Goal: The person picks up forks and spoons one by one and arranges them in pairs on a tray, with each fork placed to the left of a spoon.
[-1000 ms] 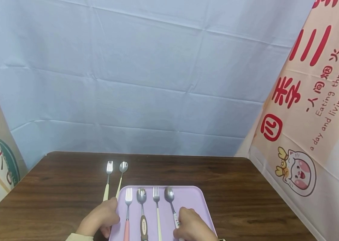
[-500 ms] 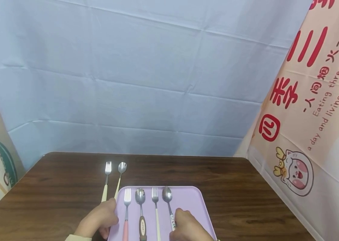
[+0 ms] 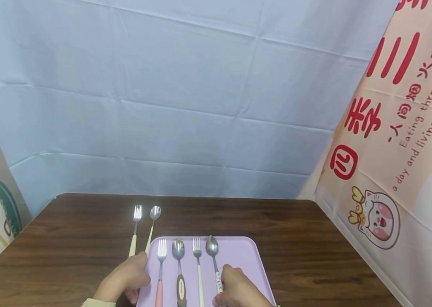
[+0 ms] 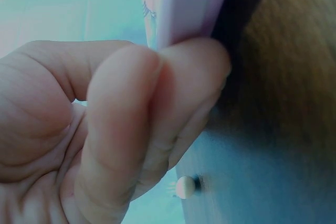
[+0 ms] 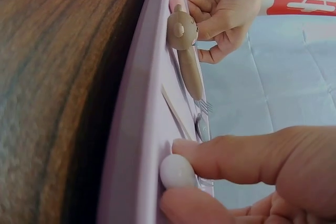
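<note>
My right hand (image 3: pixel 239 288) pinches the patterned white handle of a spoon (image 3: pixel 212 246) on the right part of a lilac tray (image 3: pixel 243 251). In the right wrist view, thumb and finger close on the handle's rounded white end (image 5: pixel 177 171). At the tray's left edge my left hand (image 3: pixel 125 275) grips the rim; the left wrist view has its fingertips against the tray's side (image 4: pixel 191 9). Left of the held spoon lie a cream-handled fork (image 3: pixel 197 247), a brown-handled spoon (image 3: pixel 178 249) and a pink-handled fork (image 3: pixel 162 250), roughly side by side.
Beyond my left hand, a cream-handled fork (image 3: pixel 137 213) and a slim cream-handled spoon (image 3: pixel 155 212) lie on the dark wooden table (image 3: pixel 296 238). A pale blue cloth (image 3: pixel 185 106) hangs behind the table, and a printed cloth (image 3: pixel 384 170) hangs on the right.
The right hand has shifted slightly left, swinging the spoon's handle left so it lies closer to parallel with the cream-handled fork. My left hand stays at the tray's edge.
</note>
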Tool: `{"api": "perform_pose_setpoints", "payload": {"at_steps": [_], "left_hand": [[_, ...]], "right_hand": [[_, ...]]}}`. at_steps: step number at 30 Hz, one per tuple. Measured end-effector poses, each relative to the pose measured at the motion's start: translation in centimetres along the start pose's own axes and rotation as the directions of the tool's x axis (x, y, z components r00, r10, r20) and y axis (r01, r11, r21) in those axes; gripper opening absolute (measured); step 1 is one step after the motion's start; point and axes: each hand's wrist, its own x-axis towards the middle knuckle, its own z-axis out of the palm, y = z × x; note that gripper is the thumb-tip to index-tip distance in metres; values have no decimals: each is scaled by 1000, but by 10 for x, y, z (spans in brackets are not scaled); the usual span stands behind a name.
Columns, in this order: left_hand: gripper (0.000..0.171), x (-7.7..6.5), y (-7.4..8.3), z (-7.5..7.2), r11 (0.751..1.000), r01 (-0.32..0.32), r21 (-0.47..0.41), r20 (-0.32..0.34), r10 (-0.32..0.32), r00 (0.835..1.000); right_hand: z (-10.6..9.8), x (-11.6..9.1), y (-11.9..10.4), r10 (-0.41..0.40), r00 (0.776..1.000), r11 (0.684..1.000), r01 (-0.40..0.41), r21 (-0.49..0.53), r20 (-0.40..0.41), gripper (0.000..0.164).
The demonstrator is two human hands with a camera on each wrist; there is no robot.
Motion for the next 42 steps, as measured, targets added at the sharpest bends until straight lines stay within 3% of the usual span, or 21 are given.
{"api": "perform_pose_setpoints", "payload": {"at_steps": [34, 42], "left_hand": [[25, -1, 3, 0, 1000, 4, -4, -4, -4, 1000], [22, -2, 4, 1, 1000, 2, 31, -12, -2, 1000]], "right_hand": [[-1, 0, -3, 26, 1000, 999, -26, -28, -3, 36], [-1, -1, -3, 3, 999, 993, -8, -118, -48, 35]]}}
